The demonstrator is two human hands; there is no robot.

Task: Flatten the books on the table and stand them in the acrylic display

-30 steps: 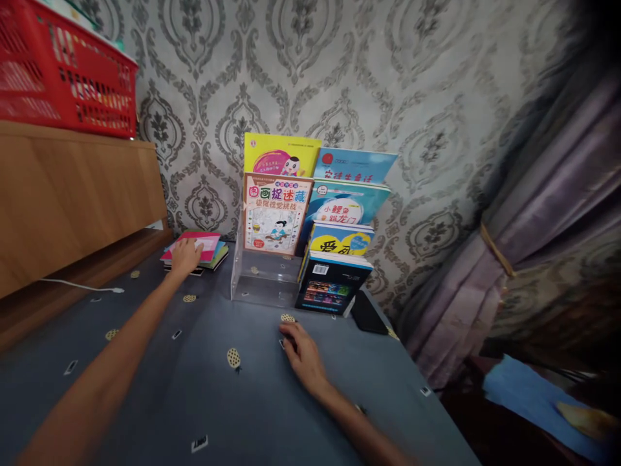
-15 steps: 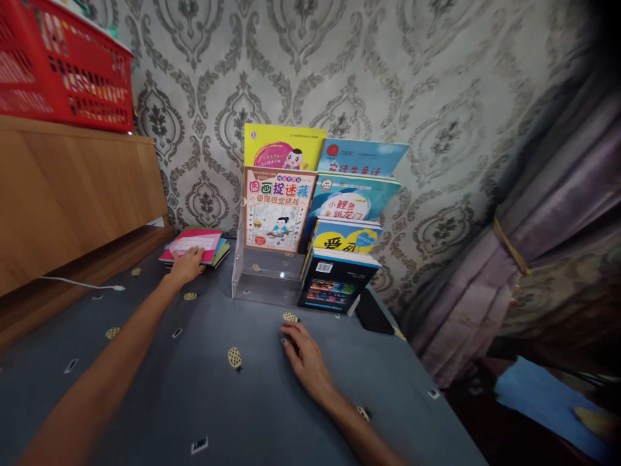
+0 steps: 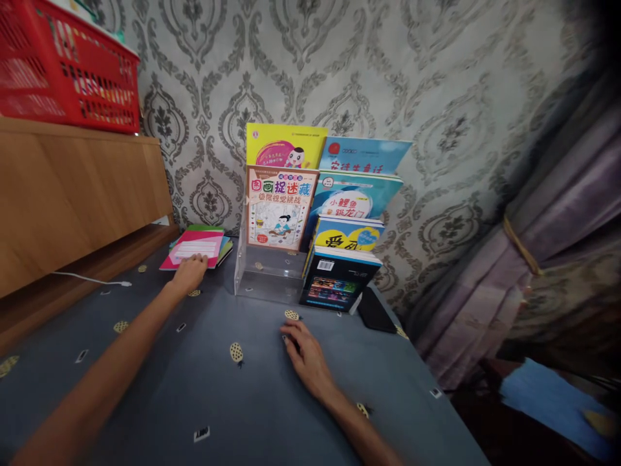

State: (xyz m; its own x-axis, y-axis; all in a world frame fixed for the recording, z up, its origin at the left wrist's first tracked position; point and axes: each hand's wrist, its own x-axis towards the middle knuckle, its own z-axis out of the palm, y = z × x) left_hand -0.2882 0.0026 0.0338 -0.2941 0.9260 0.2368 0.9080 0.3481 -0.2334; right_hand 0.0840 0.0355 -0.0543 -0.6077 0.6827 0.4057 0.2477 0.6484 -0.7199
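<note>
My left hand (image 3: pixel 190 273) is closed at the near edge of a pink notebook (image 3: pixel 196 244) with a white label panel. The notebook lies on top of a small stack of thin books at the left of the table; green and dark edges show beneath it. Fingertips meet the notebook, and the thumb is mostly hidden. My right hand (image 3: pixel 307 359) rests on the tablecloth with its fingers loosely bent and apart, holding nothing. It is in front of a clear acrylic book rack (image 3: pixel 266 290). An illustrated book (image 3: pixel 279 210) leans in the rack's left half.
Several books stand in the rack's right column, a black book (image 3: pixel 339 281) foremost. A dark flat object (image 3: pixel 376 310) lies beside it. To the left are a wooden cabinet (image 3: pixel 82 200), a red basket (image 3: pixel 97 84) and a white cable (image 3: pixel 97 281). A curtain (image 3: pixel 478 291) hangs right.
My left hand has drawn back a little toward me, and the pink notebook has slid the same way on the stack. My right hand stays in place. The view has shifted slightly.
</note>
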